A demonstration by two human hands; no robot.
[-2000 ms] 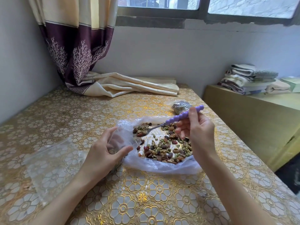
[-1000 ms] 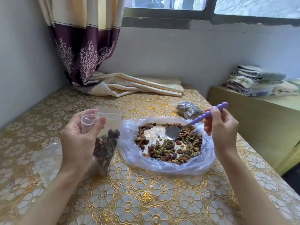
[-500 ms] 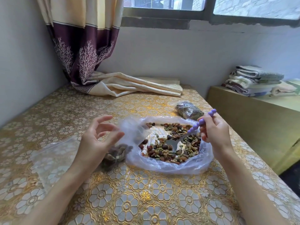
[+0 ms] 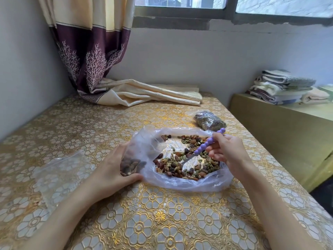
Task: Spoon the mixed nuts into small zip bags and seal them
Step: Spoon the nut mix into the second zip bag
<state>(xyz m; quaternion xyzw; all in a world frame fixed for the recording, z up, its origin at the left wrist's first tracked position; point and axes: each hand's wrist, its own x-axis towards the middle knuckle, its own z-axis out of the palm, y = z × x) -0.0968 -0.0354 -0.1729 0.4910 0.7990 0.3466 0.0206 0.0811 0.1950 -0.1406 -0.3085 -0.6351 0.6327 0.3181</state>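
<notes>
**Small zip bag held at the nut pile, spoon dug in**

We've got both hands at the big clear plastic bag (image 4: 182, 184), which lies spread open on the tabletop (image 4: 162, 222) w/ the mixed nuts (image 4: 187, 165) heaped inside. Our left hand (image 4: 115, 170) grips a small zip bag (image 4: 140, 156), fingers & thumb curled round its lower part; it's partly filled w/ nuts, mouth tilted toward the pile, touching the big bag's left rim. Our right hand (image 4: 227, 152) pinches the purple beaded handle of a spoon (image 4: 207, 145); its metal end is down among the nuts, bowl mostly hidden.

Left of us, a few empty zip bags (image 4: 61, 175) lie flat on the gold floral cloth. Behind the big bag, on the right, sits a filled small bag (image 4: 209, 120); can't tell if it's sealed. A curtain (image 4: 93, 51) drapes onto the tabletop's far edge. Folded towels (image 4: 282, 87) are stacked on a bench to the right.
</notes>
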